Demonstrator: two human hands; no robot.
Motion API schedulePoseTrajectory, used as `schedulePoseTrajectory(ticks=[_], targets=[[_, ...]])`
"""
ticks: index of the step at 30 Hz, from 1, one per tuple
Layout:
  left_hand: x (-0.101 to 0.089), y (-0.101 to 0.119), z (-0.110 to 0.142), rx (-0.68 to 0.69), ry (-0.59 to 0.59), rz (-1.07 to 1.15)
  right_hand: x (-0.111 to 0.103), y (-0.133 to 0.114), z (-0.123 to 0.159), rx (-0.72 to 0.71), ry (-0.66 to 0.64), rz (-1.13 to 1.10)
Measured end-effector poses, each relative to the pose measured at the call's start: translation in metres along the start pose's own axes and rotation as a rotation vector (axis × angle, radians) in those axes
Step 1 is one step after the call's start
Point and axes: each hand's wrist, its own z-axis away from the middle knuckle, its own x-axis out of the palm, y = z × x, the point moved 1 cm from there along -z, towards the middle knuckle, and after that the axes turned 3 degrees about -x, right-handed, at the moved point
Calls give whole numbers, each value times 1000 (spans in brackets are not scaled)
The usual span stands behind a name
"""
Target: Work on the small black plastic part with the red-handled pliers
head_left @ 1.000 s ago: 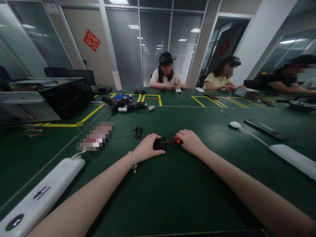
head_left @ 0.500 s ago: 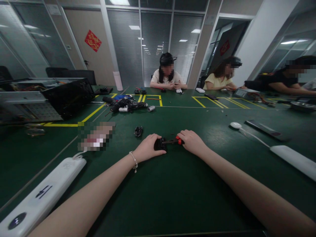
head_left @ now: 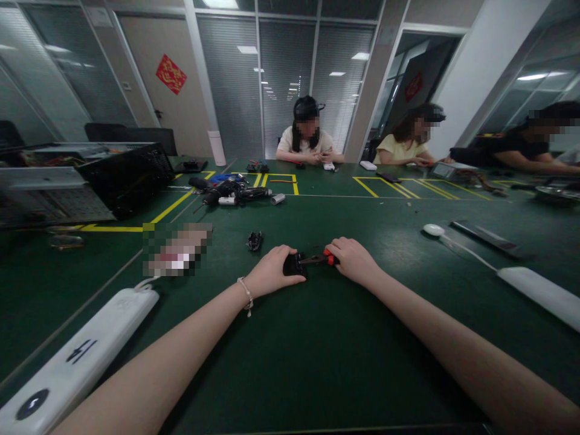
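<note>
On the green table, my left hand (head_left: 272, 270) grips a small black part (head_left: 294, 266) between thumb and fingers; its exact kind is too dark to tell. My right hand (head_left: 352, 260) is closed round the red handles of a pair of pliers (head_left: 317, 260). The pliers point left, and their jaws reach the black part's right side. Whether the jaws pinch it I cannot tell. A second small dark part (head_left: 254, 241) lies a little beyond my left hand, apart from it.
White power strips (head_left: 81, 362) lie at left and right. Beyond are a heap of tools and cables (head_left: 231, 191), an open computer case (head_left: 122, 184), a pink bottle (head_left: 216, 148) and a white mouse-like object (head_left: 433, 230). Several people sit across the table, one facing me (head_left: 309, 142).
</note>
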Motion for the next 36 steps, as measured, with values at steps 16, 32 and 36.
schedulePoseTrajectory(ticks=[16,32,36], targets=[[0,0,0,-18,-9,25,2,0,-2,-34,-5,-13],[2,0,0,11,9,-1,-2,-2,-2,-16,-25,13],[2,-1,0,17,12,-4,-1,-2,-2,-15,-17,21]])
